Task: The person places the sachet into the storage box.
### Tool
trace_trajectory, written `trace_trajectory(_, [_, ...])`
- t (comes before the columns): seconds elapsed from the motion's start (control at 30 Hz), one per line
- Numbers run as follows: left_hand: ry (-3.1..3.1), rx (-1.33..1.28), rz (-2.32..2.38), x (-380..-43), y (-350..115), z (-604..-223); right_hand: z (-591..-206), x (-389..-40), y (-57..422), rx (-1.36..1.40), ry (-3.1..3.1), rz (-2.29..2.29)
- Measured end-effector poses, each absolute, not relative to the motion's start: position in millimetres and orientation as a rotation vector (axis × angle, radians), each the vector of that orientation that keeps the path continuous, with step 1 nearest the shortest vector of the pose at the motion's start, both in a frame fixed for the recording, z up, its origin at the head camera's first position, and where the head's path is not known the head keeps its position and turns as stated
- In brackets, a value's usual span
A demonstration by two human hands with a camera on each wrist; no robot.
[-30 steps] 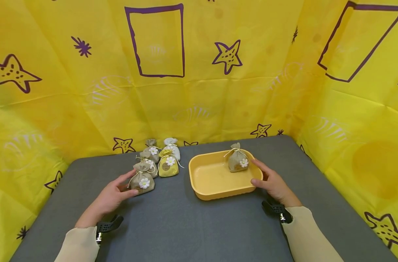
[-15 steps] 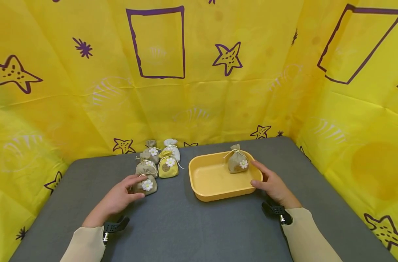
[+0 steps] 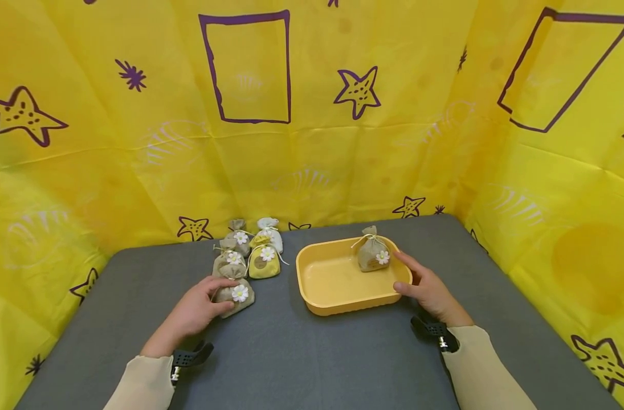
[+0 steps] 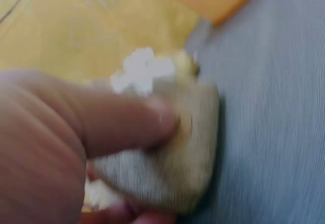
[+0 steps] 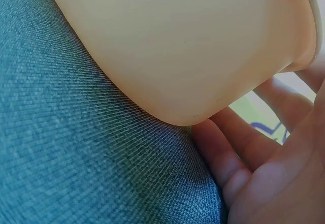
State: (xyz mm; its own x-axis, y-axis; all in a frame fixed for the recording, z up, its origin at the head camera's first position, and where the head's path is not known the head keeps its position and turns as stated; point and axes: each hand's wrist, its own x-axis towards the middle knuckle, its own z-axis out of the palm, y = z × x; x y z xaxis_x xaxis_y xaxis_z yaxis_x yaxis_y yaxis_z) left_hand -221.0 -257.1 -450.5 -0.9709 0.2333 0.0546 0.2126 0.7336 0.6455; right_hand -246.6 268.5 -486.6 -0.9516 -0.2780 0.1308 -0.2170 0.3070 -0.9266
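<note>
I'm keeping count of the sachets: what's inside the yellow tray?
One taupe sachet with a white flower stands toward the far right of the yellow tray. No other shows inside; the spot directly beneath the sachet is covered.

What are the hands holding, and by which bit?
The left hand pinches the frontmost beige drawstring pouch by the left side of its body. The right hand grips the yellow tray by its right end.

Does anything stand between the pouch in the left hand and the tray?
Nothing visible does: from the held pouch in the left hand straight to the tray, only table shows. The yellow pouch is near, but farther back, beside that path.
</note>
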Motion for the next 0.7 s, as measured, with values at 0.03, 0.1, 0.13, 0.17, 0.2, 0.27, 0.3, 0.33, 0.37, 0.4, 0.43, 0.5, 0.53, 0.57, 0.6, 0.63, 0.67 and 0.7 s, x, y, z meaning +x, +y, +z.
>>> trace_trajectory(0.03, [2.879, 0.33, 1.103, -221, -255, -449, -487, -247, 269, -0.475, 2.494, -1.758])
trace_trajectory(0.1, [2.797, 0.232, 1.217, -220, -250, -445, -486, -247, 268, -0.482, 2.489, -1.763])
trace_trajectory(0.13, [2.747, 0.186, 1.285, -220, -248, -443, -486, -246, 268, -0.486, 2.485, -1.768])
trace_trajectory(0.17, [2.686, 0.147, 1.361, -220, -246, -441, -486, -246, 268, -0.491, 2.479, -1.773])
trace_trajectory(0.2, [2.626, 0.112, 1.434, -220, -244, -439, -485, -247, 268, -0.496, 2.478, -1.776])
trace_trajectory(0.27, [2.525, 0.065, 1.559, -218, -240, -434, -485, -246, 268, -0.506, 2.478, -1.773])
trace_trajectory(0.3, [2.501, 0.068, 1.596, -218, -237, -431, -484, -246, 267, -0.508, 2.477, -1.774])
trace_trajectory(0.33, [2.488, 0.079, 1.624, -217, -234, -428, -484, -246, 267, -0.511, 2.477, -1.772])
trace_trajectory(0.37, [2.48, 0.09, 1.645, -216, -231, -425, -484, -246, 267, -0.511, 2.477, -1.771])
trace_trajectory(0.4, [2.479, 0.102, 1.663, -214, -226, -422, -484, -246, 267, -0.508, 2.48, -1.769])
trace_trajectory(0.43, [2.484, 0.113, 1.678, -213, -221, -418, -484, -246, 267, -0.507, 2.477, -1.774])
trace_trajectory(0.5, [2.488, 0.131, 1.707, -212, -209, -411, -484, -246, 267, -0.5, 2.474, -1.778])
trace_trajectory(0.53, [2.484, 0.134, 1.73, -211, -202, -408, -484, -246, 267, -0.498, 2.469, -1.782])
trace_trajectory(0.57, [2.477, 0.136, 1.752, -212, -195, -406, -485, -246, 268, -0.492, 2.469, -1.784])
trace_trajectory(0.6, [2.466, 0.136, 1.772, -212, -188, -404, -485, -246, 268, -0.488, 2.466, -1.787])
trace_trajectory(0.63, [2.455, 0.145, 1.787, -213, -181, -402, -485, -246, 268, -0.484, 2.468, -1.784])
trace_trajectory(0.67, [2.437, 0.156, 1.8, -215, -173, -401, -485, -246, 268, -0.476, 2.47, -1.781])
trace_trajectory(0.7, [2.433, 0.178, 1.805, -216, -166, -400, -485, -246, 268, -0.47, 2.47, -1.78])
